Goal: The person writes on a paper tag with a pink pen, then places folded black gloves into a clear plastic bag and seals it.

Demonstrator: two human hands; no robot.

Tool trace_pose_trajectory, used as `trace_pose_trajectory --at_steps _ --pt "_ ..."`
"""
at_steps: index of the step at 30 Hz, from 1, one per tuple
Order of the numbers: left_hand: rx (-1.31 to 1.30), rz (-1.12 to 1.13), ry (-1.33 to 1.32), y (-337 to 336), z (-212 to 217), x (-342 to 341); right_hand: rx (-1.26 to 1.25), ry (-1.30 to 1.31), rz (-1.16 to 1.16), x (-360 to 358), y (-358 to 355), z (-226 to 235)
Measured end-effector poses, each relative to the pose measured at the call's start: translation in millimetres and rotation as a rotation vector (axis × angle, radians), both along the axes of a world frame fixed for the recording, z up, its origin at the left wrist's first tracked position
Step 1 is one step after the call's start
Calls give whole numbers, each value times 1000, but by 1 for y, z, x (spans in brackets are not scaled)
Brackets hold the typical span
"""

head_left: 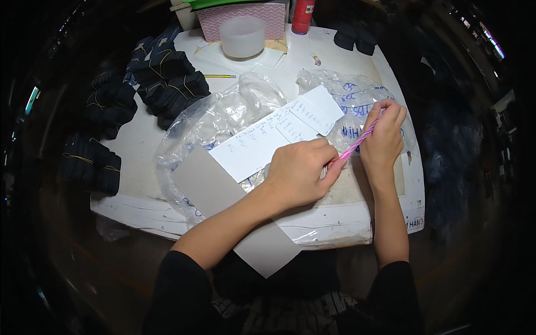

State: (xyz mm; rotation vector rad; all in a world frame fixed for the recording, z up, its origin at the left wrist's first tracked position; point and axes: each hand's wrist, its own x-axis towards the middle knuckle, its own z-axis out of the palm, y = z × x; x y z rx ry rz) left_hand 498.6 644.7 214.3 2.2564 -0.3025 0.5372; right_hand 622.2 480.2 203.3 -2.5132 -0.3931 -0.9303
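Between my hands runs a thin pink-and-white striped rod [360,138], slanting up to the right; whether it is a pen or a twisted cord I cannot tell. My left hand [304,170] is closed, thumb and fingers pinching the rod's lower end. Around its upper end the fingers of my right hand [383,137] are closed. Below and beside my left hand lies a white sheet [237,151] with blue handwriting, with smaller written slips [296,128] on its right part. A grey card [204,178] slants under my left forearm and juts past the table's front edge.
Clear plastic bags [184,134] with blue marks spread under the papers. Banded stacks of dark cloth pieces [167,84] stand at the left. At the back are a translucent round tub [242,38], a patterned pink box [209,22], a red bottle [302,17] and a yellow pencil [219,76].
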Motion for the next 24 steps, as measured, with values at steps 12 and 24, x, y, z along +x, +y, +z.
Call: trace_pose_trajectory --at_steps 12,24 --pt "46 159 -15 30 14 3 862 540 561 30 -52 27" --pt "131 453 341 79 22 10 104 451 963 -25 8 6"
